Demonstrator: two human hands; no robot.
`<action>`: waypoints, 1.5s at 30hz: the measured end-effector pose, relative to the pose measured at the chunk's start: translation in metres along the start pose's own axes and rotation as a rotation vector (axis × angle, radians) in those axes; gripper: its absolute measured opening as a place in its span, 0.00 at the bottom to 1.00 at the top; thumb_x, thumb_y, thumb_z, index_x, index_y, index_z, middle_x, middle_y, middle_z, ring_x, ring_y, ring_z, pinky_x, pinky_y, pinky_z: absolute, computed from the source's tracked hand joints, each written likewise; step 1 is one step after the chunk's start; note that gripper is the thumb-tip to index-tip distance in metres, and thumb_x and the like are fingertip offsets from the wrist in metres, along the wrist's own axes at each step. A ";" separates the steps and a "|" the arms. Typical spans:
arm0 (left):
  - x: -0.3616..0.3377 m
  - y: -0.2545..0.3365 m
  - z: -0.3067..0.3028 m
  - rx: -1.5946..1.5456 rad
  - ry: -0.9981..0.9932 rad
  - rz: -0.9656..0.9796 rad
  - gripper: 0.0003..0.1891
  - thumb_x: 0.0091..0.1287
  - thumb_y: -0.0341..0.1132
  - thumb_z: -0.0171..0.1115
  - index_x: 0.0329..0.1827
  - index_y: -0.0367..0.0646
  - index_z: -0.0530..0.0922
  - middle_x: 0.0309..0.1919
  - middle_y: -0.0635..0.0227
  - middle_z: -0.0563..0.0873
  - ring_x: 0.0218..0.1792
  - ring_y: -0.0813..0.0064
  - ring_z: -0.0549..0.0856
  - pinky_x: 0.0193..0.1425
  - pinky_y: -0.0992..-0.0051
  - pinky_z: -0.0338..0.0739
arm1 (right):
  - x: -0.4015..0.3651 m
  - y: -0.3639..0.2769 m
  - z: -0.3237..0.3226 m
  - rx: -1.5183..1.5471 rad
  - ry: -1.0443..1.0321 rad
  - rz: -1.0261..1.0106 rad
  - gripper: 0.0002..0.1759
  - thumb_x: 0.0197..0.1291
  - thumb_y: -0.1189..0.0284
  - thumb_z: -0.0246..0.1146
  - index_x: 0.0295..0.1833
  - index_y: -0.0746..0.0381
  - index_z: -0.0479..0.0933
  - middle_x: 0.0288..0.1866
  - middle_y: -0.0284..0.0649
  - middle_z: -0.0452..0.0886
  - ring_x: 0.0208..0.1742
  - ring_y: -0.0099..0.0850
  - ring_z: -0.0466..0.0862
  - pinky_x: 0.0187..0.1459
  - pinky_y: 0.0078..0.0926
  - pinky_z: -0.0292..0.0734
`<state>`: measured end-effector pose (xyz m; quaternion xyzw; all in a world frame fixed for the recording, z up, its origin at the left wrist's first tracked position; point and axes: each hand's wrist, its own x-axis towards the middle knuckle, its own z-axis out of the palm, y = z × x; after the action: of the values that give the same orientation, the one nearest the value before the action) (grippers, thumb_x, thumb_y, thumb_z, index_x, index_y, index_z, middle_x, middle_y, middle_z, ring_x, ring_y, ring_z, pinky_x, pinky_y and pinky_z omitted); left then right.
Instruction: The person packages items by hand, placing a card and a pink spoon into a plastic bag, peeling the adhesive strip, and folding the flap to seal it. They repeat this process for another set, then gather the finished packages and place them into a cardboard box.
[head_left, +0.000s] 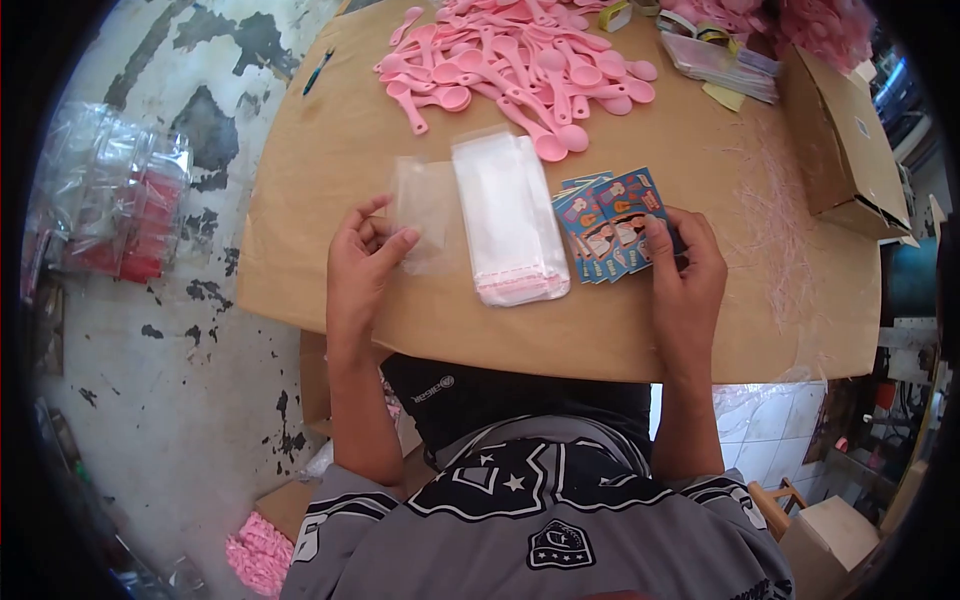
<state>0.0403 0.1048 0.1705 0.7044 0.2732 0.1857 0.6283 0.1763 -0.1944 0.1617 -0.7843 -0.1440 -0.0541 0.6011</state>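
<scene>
My left hand [370, 245] pinches the edge of a clear plastic bag [424, 222] between thumb and fingers, at the left of the table. Just right of it lies a stack of clear plastic bags [510, 215] with a pinkish strip along the near end. My right hand [688, 255] has its thumb on top of a printed blue card [625, 205], its fingers partly hidden beneath. More cards of the same kind [590, 265] lie fanned under and beside that one. Beyond the bags spreads a large heap of pink plastic measuring spoons [500, 60].
A pen [319, 72] lies at the table's far left. At the right stand an open cardboard box [840, 140] and, behind it, pink shredded filler [820, 25]. Packs of plastic bags [720, 65] lie near tape rolls. Thin pink strands [780, 230] litter the table's right side.
</scene>
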 end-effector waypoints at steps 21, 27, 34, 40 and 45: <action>0.002 -0.005 -0.040 0.265 0.402 0.269 0.13 0.79 0.36 0.67 0.53 0.35 0.90 0.45 0.66 0.90 0.40 0.77 0.86 0.45 0.77 0.80 | -0.009 -0.013 0.004 0.351 0.106 0.022 0.09 0.83 0.68 0.60 0.56 0.63 0.77 0.39 0.28 0.81 0.35 0.11 0.72 0.35 0.13 0.69; -0.001 -0.010 -0.027 -0.604 0.234 0.063 0.12 0.77 0.32 0.68 0.59 0.37 0.85 0.50 0.60 0.93 0.51 0.70 0.92 0.56 0.74 0.88 | -0.012 -0.018 0.011 0.306 0.024 0.011 0.09 0.82 0.69 0.62 0.56 0.63 0.78 0.38 0.28 0.80 0.30 0.12 0.71 0.30 0.12 0.66; -0.022 0.008 0.032 -0.839 0.017 -0.079 0.14 0.79 0.32 0.66 0.63 0.38 0.82 0.56 0.58 0.91 0.59 0.67 0.91 0.64 0.68 0.88 | -0.034 -0.049 0.021 0.280 -0.242 0.087 0.08 0.77 0.71 0.67 0.53 0.64 0.82 0.36 0.29 0.84 0.30 0.12 0.76 0.29 0.13 0.71; -0.038 0.023 0.073 -0.873 -0.169 -0.045 0.17 0.80 0.32 0.65 0.67 0.35 0.80 0.62 0.53 0.88 0.63 0.64 0.88 0.69 0.63 0.85 | -0.037 -0.053 0.038 0.507 -0.302 0.226 0.11 0.78 0.69 0.66 0.56 0.66 0.80 0.40 0.32 0.85 0.30 0.14 0.78 0.30 0.14 0.74; -0.041 0.022 0.081 -0.867 -0.141 -0.082 0.18 0.80 0.32 0.65 0.68 0.35 0.79 0.61 0.53 0.89 0.63 0.64 0.88 0.68 0.64 0.85 | -0.036 -0.055 0.031 0.523 -0.174 0.157 0.11 0.79 0.69 0.65 0.55 0.66 0.79 0.40 0.34 0.85 0.29 0.16 0.80 0.31 0.15 0.75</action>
<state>0.0607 0.0145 0.1842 0.3752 0.1544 0.2094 0.8897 0.1234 -0.1580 0.1948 -0.6130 -0.1429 0.0989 0.7707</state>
